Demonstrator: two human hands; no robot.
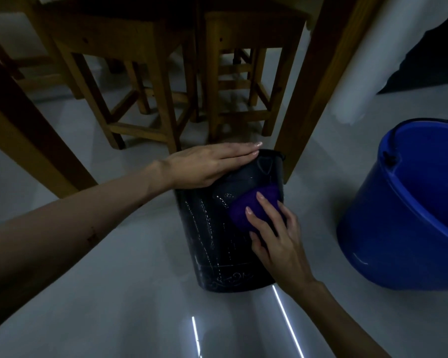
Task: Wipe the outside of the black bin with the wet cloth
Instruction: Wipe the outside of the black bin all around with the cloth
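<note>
Black plastic bin with pale patterning (pixel 217 244): on the grey floor (pixel 114 293), centre frame. My left hand (pixel 204 166), fingers flat, rests on its top at 11 o'clock. My right hand (pixel 272 233) presses a purple wet cloth (pixel 254 205) against its upper side. Round blue plastic bucket (pixel 398 215): 3 o'clock, apart.

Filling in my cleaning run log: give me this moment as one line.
step: wiping bin side | left hand: flat on black bin top | right hand: pressing purple cloth on bin | blue bucket: right

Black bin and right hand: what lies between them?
The purple cloth, pressed by the right hand against the black bin near its top, head view.
</note>
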